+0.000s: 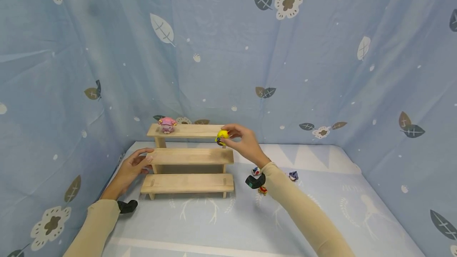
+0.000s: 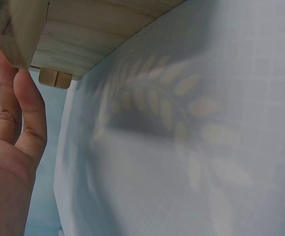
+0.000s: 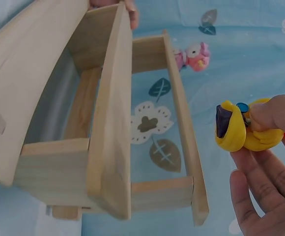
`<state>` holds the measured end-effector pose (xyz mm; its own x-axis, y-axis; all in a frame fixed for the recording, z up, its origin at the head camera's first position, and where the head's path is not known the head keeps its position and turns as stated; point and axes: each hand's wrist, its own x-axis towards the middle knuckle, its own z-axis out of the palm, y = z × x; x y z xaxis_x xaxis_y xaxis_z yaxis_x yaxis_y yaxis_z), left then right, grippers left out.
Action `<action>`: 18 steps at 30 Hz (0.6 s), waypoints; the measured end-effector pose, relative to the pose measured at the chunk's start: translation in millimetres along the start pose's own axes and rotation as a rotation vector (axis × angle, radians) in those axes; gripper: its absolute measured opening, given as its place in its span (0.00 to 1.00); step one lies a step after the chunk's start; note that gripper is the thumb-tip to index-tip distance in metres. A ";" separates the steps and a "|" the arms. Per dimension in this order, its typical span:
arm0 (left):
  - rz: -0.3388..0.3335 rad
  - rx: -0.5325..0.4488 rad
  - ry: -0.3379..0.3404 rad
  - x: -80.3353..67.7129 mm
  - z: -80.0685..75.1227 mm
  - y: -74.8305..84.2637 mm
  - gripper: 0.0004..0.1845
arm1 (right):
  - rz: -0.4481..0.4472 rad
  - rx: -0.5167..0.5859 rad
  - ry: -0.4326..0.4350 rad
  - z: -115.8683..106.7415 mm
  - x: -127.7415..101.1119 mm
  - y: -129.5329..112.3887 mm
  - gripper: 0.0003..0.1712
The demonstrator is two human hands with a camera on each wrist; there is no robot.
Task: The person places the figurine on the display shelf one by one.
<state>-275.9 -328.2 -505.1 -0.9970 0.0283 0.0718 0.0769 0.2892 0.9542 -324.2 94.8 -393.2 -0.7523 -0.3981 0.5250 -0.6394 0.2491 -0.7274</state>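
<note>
A three-step wooden shelf (image 1: 192,156) stands against the back cloth. My left hand (image 1: 133,165) grips the left end of its middle step; in the left wrist view, fingertips (image 2: 30,91) press the wood from below. My right hand (image 1: 246,142) pinches a small yellow toy figure (image 3: 238,129) with a dark purple patch and a blue round detail between thumb and fingers. That toy is held up by the right end of the top step. A pink toy figure (image 1: 167,125) sits on the top step's left end.
On the patterned cloth right of the shelf lie a red, white and blue toy (image 1: 256,171), a red and yellow toy (image 1: 262,190) and a blue-grey toy (image 1: 293,175). Blue curtains (image 1: 228,50) enclose the back and sides.
</note>
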 end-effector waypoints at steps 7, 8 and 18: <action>0.009 0.018 -0.004 -0.9 1.0 -1.9 0.30 | -0.010 0.019 -0.017 9.4 10.1 -9.7 0.20; 0.007 0.018 -0.004 -1.4 0.8 -2.0 0.30 | -0.005 0.014 -0.020 11.3 12.3 -4.5 0.20; 0.011 0.015 0.002 0.2 0.6 -3.3 0.30 | -0.004 -0.009 -0.035 27.3 29.9 -2.0 0.19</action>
<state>-276.3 -328.6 -508.4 -0.9961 0.0293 0.0831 0.0881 0.3030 0.9489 -341.1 58.3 -388.1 -0.7440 -0.4295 0.5119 -0.6437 0.2550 -0.7216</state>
